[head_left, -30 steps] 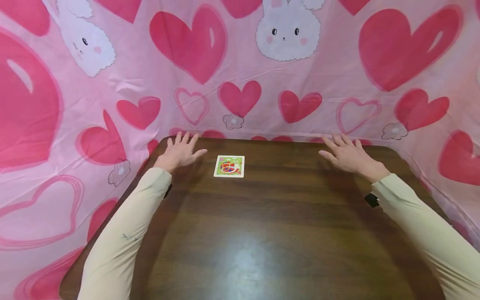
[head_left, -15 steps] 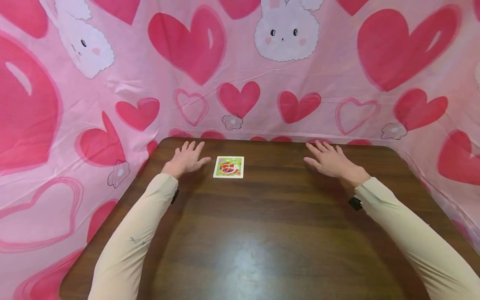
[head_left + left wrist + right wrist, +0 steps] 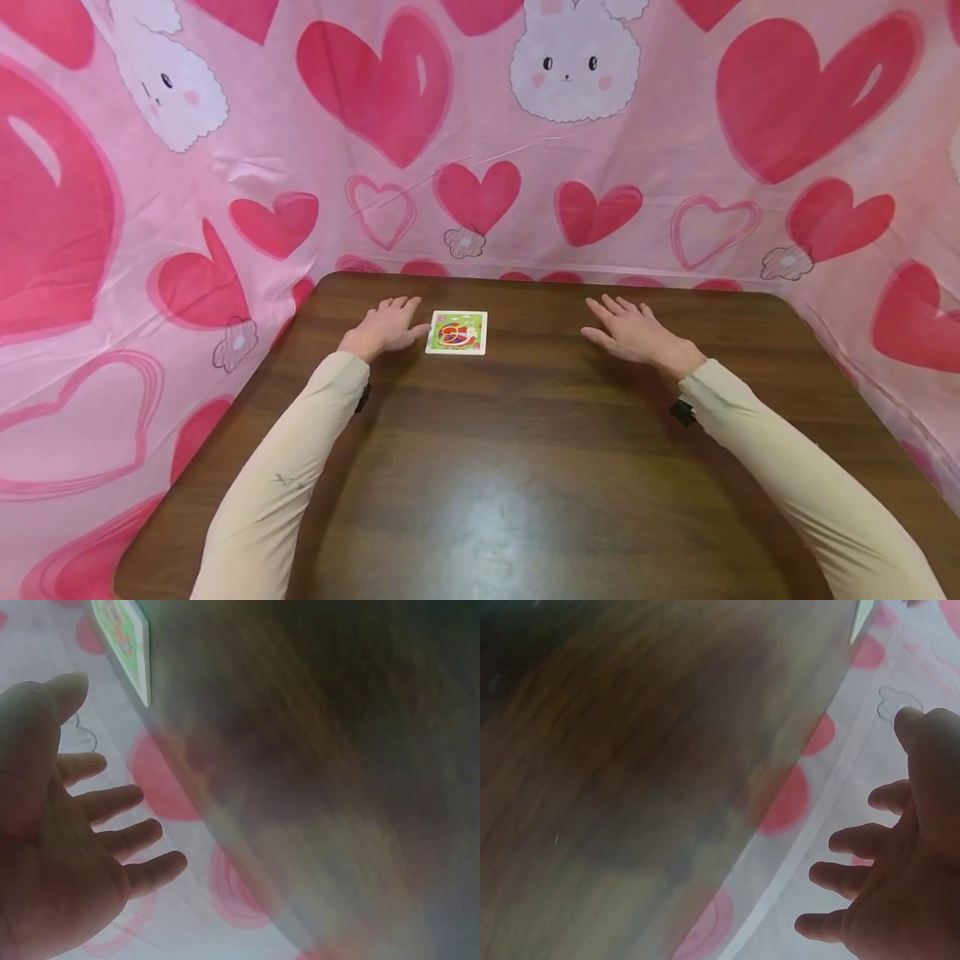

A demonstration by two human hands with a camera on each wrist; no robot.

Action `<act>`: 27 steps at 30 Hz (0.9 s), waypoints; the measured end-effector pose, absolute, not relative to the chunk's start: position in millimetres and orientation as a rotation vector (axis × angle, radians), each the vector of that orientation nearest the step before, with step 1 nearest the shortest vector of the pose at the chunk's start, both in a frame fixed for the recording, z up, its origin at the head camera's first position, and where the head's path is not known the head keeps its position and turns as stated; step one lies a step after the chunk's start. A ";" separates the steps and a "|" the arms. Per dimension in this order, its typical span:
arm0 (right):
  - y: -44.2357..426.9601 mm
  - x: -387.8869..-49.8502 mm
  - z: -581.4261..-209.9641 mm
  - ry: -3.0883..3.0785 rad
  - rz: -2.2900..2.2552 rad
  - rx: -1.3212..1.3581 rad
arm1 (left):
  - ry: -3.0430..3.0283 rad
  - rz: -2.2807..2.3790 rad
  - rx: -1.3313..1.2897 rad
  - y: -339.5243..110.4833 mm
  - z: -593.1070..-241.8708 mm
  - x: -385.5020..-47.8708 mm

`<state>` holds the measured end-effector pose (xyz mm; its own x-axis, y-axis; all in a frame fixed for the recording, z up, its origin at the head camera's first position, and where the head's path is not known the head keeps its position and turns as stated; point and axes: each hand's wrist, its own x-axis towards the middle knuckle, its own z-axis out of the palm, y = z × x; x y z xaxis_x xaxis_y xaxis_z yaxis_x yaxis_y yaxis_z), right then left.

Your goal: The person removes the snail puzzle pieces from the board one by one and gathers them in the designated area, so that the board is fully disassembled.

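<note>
A small square picture board (image 3: 457,333) with a white border and a colourful snail-like spiral on green lies flat toward the back of the table. Just left of it is my left hand (image 3: 387,327), fingers spread and holding nothing. Its thumb tip comes up to the board's left edge; whether they touch I cannot tell. In the left wrist view the board (image 3: 126,645) shows beyond the thumb, and the palm (image 3: 67,862) is bare. My right hand (image 3: 633,333) hovers to the right of the board, well apart from it, with straight fingers (image 3: 847,877) and nothing held.
The dark brown wooden table (image 3: 480,442) has rounded far corners. A pink cloth (image 3: 525,133) printed with hearts and rabbits hangs behind it and along both sides. Dark wrist-worn devices (image 3: 683,412) sit by the cuffs of both light sleeves.
Both hands have moved inward and slightly nearer the person, the left toward the board and the right leftward. The board stays in its place.
</note>
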<state>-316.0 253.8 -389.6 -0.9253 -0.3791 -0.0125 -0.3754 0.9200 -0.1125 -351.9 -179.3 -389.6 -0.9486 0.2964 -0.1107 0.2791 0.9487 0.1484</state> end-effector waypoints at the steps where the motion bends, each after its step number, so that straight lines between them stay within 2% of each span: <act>1: 251.6 -316.3 -390.8 3.038 -0.172 -0.603 | 2.958 0.200 0.438 -178.4 -391.0 -351.6; 27: 207.1 -322.8 -406.4 2.937 -0.222 -0.693 | 2.812 0.154 0.384 -161.6 -406.6 -350.2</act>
